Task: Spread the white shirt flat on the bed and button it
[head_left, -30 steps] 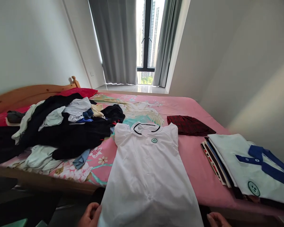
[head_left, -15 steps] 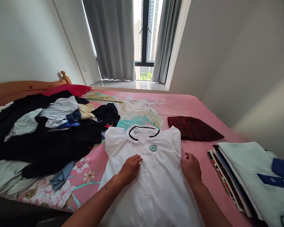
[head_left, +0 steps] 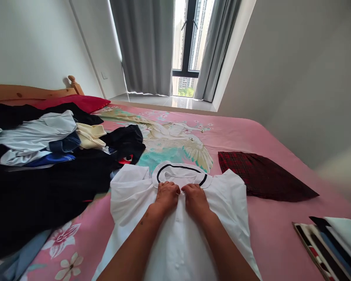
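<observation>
The white shirt (head_left: 175, 234) is smooth matt cloth; the bedsheet (head_left: 269, 238) is soft printed fabric; the headboard (head_left: 29, 93) is varnished wood; the skirt (head_left: 263, 177) is woven plaid.

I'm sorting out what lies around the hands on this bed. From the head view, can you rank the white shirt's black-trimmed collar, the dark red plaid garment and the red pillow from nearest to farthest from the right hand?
From the right hand:
1. White shirt's black-trimmed collar, touching the fingertips, just beyond them.
2. Dark red plaid garment, flat on the pink bedspread to the right.
3. Red pillow, far left by the wooden headboard.
</observation>
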Demonstrator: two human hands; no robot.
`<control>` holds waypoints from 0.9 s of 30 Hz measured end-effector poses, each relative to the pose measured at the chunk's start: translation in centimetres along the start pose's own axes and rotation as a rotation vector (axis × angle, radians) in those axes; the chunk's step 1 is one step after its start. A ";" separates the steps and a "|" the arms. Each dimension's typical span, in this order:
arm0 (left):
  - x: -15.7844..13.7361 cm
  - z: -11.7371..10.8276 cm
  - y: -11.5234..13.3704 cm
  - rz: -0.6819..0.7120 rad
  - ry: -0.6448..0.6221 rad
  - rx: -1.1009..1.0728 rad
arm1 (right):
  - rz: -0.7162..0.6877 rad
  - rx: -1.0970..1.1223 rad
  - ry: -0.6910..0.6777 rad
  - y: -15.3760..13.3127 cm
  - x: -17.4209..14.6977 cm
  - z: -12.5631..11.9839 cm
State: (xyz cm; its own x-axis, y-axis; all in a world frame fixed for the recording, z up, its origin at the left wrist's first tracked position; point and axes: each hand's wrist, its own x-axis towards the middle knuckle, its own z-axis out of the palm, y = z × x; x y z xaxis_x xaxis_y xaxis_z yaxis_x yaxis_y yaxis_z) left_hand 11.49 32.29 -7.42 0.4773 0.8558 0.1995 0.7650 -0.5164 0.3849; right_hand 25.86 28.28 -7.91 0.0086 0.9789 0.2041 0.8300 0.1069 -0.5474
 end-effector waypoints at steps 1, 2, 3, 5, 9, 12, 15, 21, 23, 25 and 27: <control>0.1 0.6 -0.4 -0.006 0.030 -0.041 | -0.031 -0.009 0.000 0.3 0.4 0.5; 0.0 1.2 -0.9 -0.007 0.064 -0.087 | -0.061 0.000 0.008 0.7 0.5 1.1; -0.1 1.8 -1.3 -0.004 0.096 -0.130 | -0.086 0.024 0.024 1.2 0.6 1.6; -0.2 2.5 -1.9 0.021 0.124 -0.180 | -0.109 0.080 0.056 2.1 0.7 2.2; 0.4 3.0 -2.8 0.069 0.095 -0.170 | -0.155 0.102 -0.009 3.4 1.2 2.1; 0.6 2.9 -3.0 0.073 0.086 -0.187 | -0.168 0.100 -0.060 3.6 1.4 1.8; 0.6 2.4 -2.7 0.055 0.024 -0.208 | -0.155 0.049 -0.047 3.5 1.3 1.5; 0.7 0.9 -2.1 0.055 -0.039 -0.270 | -0.198 0.066 -0.115 3.2 1.2 0.7; 0.7 0.5 -2.1 0.066 -0.055 -0.282 | -0.171 0.057 -0.161 3.0 1.3 0.4; 0.7 0.3 -2.3 0.089 -0.055 -0.273 | -0.161 0.042 -0.155 2.9 1.3 0.3; 0.7 0.3 -2.3 0.118 -0.052 -0.255 | -0.164 0.030 -0.131 2.9 1.4 0.3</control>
State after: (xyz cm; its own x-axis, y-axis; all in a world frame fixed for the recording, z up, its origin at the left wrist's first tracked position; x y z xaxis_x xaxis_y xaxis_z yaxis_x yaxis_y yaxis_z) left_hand 10.17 34.13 -8.42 0.5832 0.7841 0.2124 0.5724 -0.5821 0.5775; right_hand 28.06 30.02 -9.44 -0.1994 0.9621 0.1860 0.7975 0.2696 -0.5397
